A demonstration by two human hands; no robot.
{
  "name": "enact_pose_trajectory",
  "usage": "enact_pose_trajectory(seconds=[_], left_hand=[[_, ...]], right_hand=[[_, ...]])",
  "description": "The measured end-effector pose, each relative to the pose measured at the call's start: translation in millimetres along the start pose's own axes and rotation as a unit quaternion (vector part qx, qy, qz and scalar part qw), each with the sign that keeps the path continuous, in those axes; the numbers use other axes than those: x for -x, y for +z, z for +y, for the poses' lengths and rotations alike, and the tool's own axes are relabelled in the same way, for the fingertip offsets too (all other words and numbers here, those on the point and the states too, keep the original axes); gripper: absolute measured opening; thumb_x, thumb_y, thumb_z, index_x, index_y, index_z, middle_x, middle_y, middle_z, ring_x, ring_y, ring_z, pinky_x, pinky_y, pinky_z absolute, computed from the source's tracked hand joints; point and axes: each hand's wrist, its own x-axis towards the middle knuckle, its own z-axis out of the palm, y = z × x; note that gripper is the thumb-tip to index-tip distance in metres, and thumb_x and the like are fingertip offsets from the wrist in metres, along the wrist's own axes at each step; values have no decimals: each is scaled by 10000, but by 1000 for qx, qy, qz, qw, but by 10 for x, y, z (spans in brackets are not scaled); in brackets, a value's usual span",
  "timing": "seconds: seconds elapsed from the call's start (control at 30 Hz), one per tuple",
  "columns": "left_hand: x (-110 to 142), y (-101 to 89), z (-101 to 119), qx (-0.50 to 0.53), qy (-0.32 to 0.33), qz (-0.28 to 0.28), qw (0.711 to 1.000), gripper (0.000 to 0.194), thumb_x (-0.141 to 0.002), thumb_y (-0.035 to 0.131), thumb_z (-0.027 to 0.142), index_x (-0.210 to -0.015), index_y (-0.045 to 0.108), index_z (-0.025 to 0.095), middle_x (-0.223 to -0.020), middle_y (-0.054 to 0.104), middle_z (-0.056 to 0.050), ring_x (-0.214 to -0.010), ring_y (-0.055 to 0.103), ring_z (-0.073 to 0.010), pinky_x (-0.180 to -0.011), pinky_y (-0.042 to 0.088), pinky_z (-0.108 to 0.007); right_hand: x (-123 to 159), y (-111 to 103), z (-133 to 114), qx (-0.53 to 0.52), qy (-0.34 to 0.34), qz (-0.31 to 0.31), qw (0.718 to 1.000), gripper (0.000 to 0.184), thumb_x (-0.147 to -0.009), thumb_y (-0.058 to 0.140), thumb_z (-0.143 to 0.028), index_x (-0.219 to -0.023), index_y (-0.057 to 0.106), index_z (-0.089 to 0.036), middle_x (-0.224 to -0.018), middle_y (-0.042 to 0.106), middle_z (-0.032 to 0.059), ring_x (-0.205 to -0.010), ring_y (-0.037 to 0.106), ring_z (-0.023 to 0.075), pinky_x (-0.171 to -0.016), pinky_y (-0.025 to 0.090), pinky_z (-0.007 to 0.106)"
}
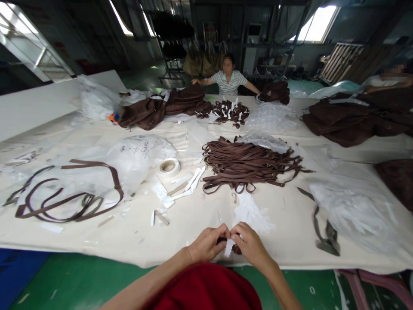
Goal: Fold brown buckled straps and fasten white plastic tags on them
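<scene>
Close to the table's front edge, my left hand (208, 244) and my right hand (252, 246) meet with fingertips pinched. Between them a small white strip (229, 248) with a jagged edge hangs down, held by both hands. A small dark brown piece (237, 249) shows under my right fingers; its full shape is hidden by the hand. Just beyond my hands lies a loose heap of white strips (253, 214). Farther out is a large bundle of brown straps (248, 161) with metal clips.
Left of the bundle are a white tape roll (168, 167) and paper scraps (160, 217). Loose brown straps (106, 209) curl at far left. Plastic bags (355, 211) lie at right. Across the table, a person (229, 82) stands among brown bags (143, 113) and small tagged brown pieces (229, 113).
</scene>
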Motion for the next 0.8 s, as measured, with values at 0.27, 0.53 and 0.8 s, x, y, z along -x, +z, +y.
enact_pose_trajectory(seconds=[0.27,0.53,0.8], left_hand=[[194,192,-131,57,-18,-34,998,380,-691,540,82,-1015,487,273,-716,631,78,-623,537,-136,-629,393,-221],[239,269,-164,385,-47,-30,921,260,-745,629,212,-1004,620,202,-1011,720,-32,-852,641,-181,-704,449,-257],[257,249,-310,427,-114,39,896,232,-663,746,319,-818,639,183,-785,672,18,-659,509,-120,-608,352,-229]], right_hand=[[-97,395,295,-116,124,102,980,316,-870,537,-524,-719,553,-247,-652,585,6,-640,543,194,-616,415,305],[-149,266,241,-420,236,-118,868,405,-684,791,-523,-734,582,-180,-579,520,-45,-496,443,80,-487,295,202],[-291,519,286,-368,253,-74,892,488,-628,804,-599,-687,553,-184,-496,525,-33,-417,413,84,-429,252,200]])
